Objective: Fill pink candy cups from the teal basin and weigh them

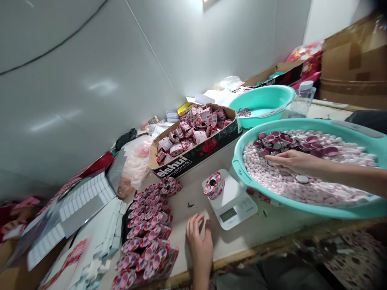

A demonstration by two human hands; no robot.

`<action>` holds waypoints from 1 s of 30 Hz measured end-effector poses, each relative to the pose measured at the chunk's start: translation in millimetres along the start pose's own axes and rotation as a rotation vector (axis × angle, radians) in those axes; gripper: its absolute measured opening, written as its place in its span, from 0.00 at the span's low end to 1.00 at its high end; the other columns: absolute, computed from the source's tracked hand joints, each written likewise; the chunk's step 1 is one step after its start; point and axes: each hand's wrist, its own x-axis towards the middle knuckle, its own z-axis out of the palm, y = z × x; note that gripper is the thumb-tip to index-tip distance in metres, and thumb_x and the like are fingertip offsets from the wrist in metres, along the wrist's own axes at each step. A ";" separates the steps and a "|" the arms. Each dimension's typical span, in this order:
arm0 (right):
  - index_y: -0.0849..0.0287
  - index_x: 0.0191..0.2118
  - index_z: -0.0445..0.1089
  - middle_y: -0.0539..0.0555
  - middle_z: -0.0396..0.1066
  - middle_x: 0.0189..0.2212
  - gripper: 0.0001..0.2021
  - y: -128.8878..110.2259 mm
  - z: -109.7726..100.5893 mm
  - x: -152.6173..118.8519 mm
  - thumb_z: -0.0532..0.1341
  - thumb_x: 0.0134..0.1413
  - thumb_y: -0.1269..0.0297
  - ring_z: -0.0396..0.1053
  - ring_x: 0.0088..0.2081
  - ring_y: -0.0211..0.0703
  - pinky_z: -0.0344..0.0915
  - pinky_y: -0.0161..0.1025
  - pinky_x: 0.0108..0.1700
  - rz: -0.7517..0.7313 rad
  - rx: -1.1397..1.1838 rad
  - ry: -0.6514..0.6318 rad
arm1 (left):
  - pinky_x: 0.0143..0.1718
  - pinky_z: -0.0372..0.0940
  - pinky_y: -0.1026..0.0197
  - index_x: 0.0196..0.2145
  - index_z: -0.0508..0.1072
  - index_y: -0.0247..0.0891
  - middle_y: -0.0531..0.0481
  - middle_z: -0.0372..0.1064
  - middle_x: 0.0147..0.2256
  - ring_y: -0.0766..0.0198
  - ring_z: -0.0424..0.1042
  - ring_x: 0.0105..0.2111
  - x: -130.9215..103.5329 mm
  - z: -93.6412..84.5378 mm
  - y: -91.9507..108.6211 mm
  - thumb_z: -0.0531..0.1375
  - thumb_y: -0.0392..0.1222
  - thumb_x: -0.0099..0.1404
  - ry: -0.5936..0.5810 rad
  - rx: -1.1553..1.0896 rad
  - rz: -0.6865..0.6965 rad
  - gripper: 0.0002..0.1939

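Note:
My left hand (199, 241) rests on the table, its fingers apart and nothing in it, between rows of pink patterned containers (151, 229) and a white scale (234, 201). On the scale sits one round patterned container (214, 185) with a dark hole in its top. My right hand (288, 160) reaches into a large turquoise basin (238, 169), its fingers pressed together at the pile of maroon caps (276, 141). Whatever those fingers hold is too small to make out. Small white and pink pieces (272, 181) fill the basin around the caps.
Behind the scale stands a cardboard box (196, 155) full of patterned containers. A second turquoise basin (261, 117) and a clear bottle (302, 100) are at the back right. White cartons (90, 225) and plastic bags (136, 161) lie to the left.

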 end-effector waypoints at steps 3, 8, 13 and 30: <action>0.56 0.21 0.51 0.44 0.43 0.16 0.26 -15.0 -4.6 -5.9 0.50 0.54 0.37 0.40 0.18 0.33 0.38 0.37 0.21 0.124 0.330 -0.128 | 0.51 0.64 0.46 0.40 0.74 0.37 0.39 0.68 0.45 0.51 0.67 0.49 -0.2 -0.2 0.7 0.54 0.51 0.63 -0.003 0.003 -0.002 0.17; 0.54 0.23 0.46 0.44 0.41 0.18 0.18 -21.8 -8.4 -1.4 0.43 0.60 0.50 0.36 0.18 0.34 0.38 0.36 0.18 0.156 0.588 -0.159 | 0.52 0.63 0.46 0.40 0.74 0.37 0.39 0.68 0.46 0.52 0.66 0.49 -0.7 0.4 0.2 0.54 0.51 0.63 -0.008 0.009 -0.004 0.17; 0.54 0.24 0.44 0.44 0.40 0.17 0.13 -39.6 -2.9 13.3 0.45 0.60 0.62 0.34 0.18 0.33 0.34 0.35 0.18 0.160 0.835 -0.082 | 0.53 0.62 0.45 0.40 0.74 0.38 0.40 0.69 0.45 0.51 0.65 0.49 0.3 0.6 0.9 0.55 0.50 0.63 -0.017 0.019 0.014 0.16; 0.58 0.23 0.53 0.43 0.50 0.13 0.15 -161.1 115.6 65.0 0.45 0.62 0.67 0.43 0.13 0.28 0.35 0.29 0.15 0.201 1.068 -0.222 | 0.54 0.60 0.45 0.39 0.74 0.39 0.41 0.69 0.46 0.52 0.65 0.50 -2.4 0.3 0.3 0.55 0.51 0.63 0.004 -0.015 -0.003 0.15</action>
